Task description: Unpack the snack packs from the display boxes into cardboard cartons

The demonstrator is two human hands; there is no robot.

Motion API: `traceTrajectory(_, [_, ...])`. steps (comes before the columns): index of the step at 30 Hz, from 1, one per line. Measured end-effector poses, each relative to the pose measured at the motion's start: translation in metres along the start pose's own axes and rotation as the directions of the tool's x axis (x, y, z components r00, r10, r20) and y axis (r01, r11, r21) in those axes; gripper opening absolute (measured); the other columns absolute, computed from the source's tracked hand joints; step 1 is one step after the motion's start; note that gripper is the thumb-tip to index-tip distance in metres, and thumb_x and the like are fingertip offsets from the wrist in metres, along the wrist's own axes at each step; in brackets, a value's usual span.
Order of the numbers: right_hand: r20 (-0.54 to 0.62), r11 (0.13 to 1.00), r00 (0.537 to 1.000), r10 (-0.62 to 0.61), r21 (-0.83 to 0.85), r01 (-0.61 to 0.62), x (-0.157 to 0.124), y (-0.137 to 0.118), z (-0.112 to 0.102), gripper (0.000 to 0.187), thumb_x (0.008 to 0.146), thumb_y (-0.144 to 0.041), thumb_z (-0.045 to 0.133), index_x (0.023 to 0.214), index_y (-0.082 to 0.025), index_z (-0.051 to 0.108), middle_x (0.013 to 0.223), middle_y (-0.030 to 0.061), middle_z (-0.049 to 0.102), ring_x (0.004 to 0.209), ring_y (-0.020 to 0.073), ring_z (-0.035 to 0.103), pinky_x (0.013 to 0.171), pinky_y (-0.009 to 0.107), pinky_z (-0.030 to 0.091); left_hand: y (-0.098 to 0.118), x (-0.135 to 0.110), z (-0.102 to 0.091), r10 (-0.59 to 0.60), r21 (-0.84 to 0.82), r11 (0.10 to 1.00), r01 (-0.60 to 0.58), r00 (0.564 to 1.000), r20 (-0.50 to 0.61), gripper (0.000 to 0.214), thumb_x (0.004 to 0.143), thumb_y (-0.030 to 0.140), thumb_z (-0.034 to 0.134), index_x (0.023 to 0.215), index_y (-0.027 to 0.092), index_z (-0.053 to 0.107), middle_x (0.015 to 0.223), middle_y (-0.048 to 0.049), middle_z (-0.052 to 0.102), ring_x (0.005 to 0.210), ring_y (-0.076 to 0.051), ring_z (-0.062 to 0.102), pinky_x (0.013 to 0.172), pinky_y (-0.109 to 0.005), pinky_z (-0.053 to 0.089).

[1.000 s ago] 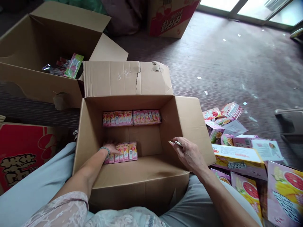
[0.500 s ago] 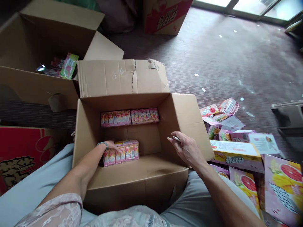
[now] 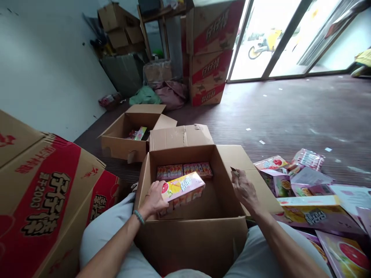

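Observation:
My left hand [image 3: 154, 199], with a green bead bracelet at its wrist, is closed on the left end of a pink and yellow snack box [image 3: 185, 184]. The box is tilted inside the open carton [image 3: 191, 239] between my knees; a fruit picture shows on its top and small packets along its front. Against the carton's far wall lie two more rows of packets [image 3: 169, 170]. Over the carton's right edge, my right hand [image 3: 244, 189] is closed around a slim dark object [image 3: 234, 170] with a pointed tip, whose kind I cannot make out.
Flattened and folded snack boxes [image 3: 314, 216] are heaped at the right. A second open carton [image 3: 124, 144] stands beyond on the left, near a big red-printed carton [image 3: 49, 200]. Stacked cartons [image 3: 209, 67] stand by the glass door. Paper scraps dot the floor.
The view has tipped up, showing more of the room. My left hand has raised the snack box off the carton's bottom and tilted it. My right hand still grips the slim object.

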State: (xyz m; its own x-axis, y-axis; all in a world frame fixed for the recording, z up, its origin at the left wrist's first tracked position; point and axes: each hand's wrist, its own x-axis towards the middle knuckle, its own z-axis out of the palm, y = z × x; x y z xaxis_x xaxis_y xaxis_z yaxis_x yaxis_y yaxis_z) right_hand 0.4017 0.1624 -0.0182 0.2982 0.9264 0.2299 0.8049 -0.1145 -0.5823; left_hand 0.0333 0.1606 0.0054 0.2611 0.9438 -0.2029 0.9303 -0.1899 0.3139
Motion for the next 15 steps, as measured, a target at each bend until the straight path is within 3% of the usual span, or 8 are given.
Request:
traceTrajectory(3, [-0.038,1.000,0.999,-0.010,0.023,0.011,-0.017,-0.017,-0.019,0.032,0.094,-0.035,0.032,0.101,-0.016,0.057,0.074,0.0082,0.065,0.054,0.0183,0.056,0.051,0.029,0.032,0.022,-0.049,-0.017,0.123,-0.105,0.985,-0.140,0.980,-0.157,0.061,0.061,0.025,0.069,0.119,0.017,0.049,0.103,-0.0083,0.054,0.098,-0.026,0.051,0.087,-0.039,0.046])
traceTrajectory(5, [-0.008,0.997,0.998,-0.069,0.038,0.069,-0.038,-0.037,-0.032,0.032,0.096,-0.033,0.031,0.103,-0.018,0.058,0.076,0.0070,0.066,0.058,0.0175,0.058,0.054,0.028,0.036,0.030,-0.075,-0.010,0.156,-0.150,0.971,-0.185,0.970,-0.188,0.061,0.065,0.027,0.070,0.121,0.018,0.049,0.105,-0.0089,0.053,0.098,-0.027,0.050,0.088,-0.042,0.046])
traceTrajectory(7, [0.127,0.978,0.969,-0.210,0.034,0.208,-0.063,-0.065,-0.040,0.030,0.097,-0.029,0.030,0.105,-0.019,0.058,0.086,0.0071,0.068,0.068,0.0167,0.061,0.060,0.027,0.040,0.032,-0.092,0.004,0.140,-0.205,0.960,-0.191,0.960,-0.241,0.062,0.065,0.029,0.073,0.122,0.019,0.049,0.110,-0.0099,0.052,0.103,-0.028,0.050,0.092,-0.044,0.046])
traceTrajectory(8, [0.230,0.956,0.929,-0.289,0.013,0.294,-0.075,-0.080,-0.042,0.029,0.097,-0.026,0.032,0.104,-0.020,0.059,0.091,0.0071,0.068,0.073,0.0166,0.061,0.063,0.026,0.040,0.030,-0.097,0.011,0.114,-0.238,0.953,-0.186,0.951,-0.287,0.065,0.064,0.029,0.074,0.123,0.019,0.049,0.113,-0.0107,0.051,0.107,-0.029,0.050,0.095,-0.045,0.046])
traceTrajectory(11, [0.545,0.842,0.738,-0.396,-0.105,0.530,-0.104,-0.129,-0.040,0.022,0.094,-0.018,0.038,0.098,-0.020,0.060,0.095,0.0069,0.066,0.081,0.0174,0.061,0.067,0.026,0.038,0.022,-0.102,0.027,0.051,-0.328,0.923,-0.201,0.910,-0.412,0.072,0.063,0.032,0.079,0.125,0.018,0.046,0.120,-0.0124,0.048,0.115,-0.030,0.049,0.102,-0.045,0.044])
traceTrajectory(15, [0.726,0.671,0.545,-0.420,-0.156,0.725,-0.113,-0.178,-0.028,0.018,0.094,-0.017,0.043,0.102,-0.019,0.060,0.094,0.0077,0.066,0.086,0.0196,0.061,0.072,0.029,0.038,0.014,-0.105,0.034,0.072,-0.347,0.899,-0.266,0.873,-0.482,0.073,0.068,0.050,0.078,0.125,0.018,0.046,0.115,-0.0116,0.053,0.110,-0.028,0.053,0.098,-0.044,0.048])
